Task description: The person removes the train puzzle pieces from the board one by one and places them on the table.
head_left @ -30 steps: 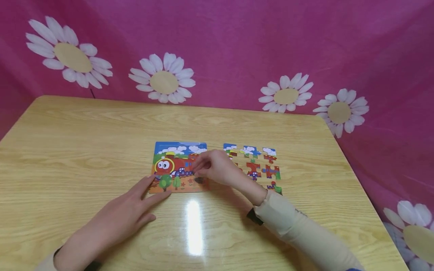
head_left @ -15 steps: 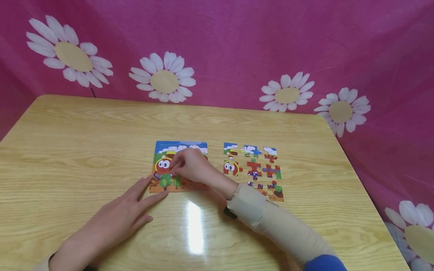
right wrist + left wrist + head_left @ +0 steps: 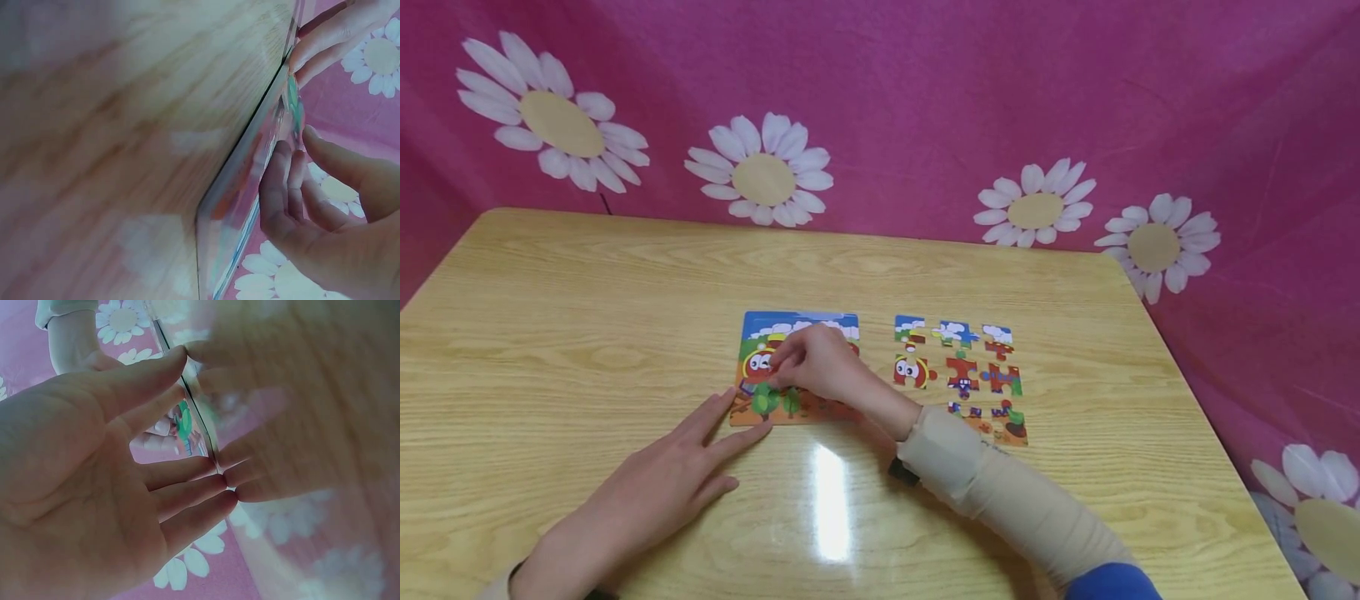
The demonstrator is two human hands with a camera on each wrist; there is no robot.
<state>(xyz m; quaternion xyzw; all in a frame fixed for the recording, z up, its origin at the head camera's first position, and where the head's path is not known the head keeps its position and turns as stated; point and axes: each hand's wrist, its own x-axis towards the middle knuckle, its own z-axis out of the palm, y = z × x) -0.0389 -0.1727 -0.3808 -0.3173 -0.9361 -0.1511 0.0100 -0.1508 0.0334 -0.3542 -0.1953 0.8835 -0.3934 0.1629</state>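
Note:
A picture board (image 3: pixel 838 317) of a red train with eyes lies on the table. Over its lower left part, my right hand (image 3: pixel 827 362) pinches a puzzle piece with a green tree on it, the green (image 3: pixel 183 422) showing between the fingers in the left wrist view; the fingers hide part of the piece. My left hand (image 3: pixel 670 467) lies spread, its fingertips touching the board's lower left corner. To the right, several loose puzzle pieces (image 3: pixel 962 371) sit apart in rows, one of them with the train's eyes (image 3: pixel 912 372). My right forearm covers the lower left of these rows.
The wooden table (image 3: pixel 625 300) runs back to a pink curtain (image 3: pixel 895 108) printed with white daisies. A bright light reflection (image 3: pixel 831 508) lies on the tabletop in front of the board.
My right hand has moved left across the board, from its right side to its lower left part, then shifted slightly. My left hand has stayed at the corner.

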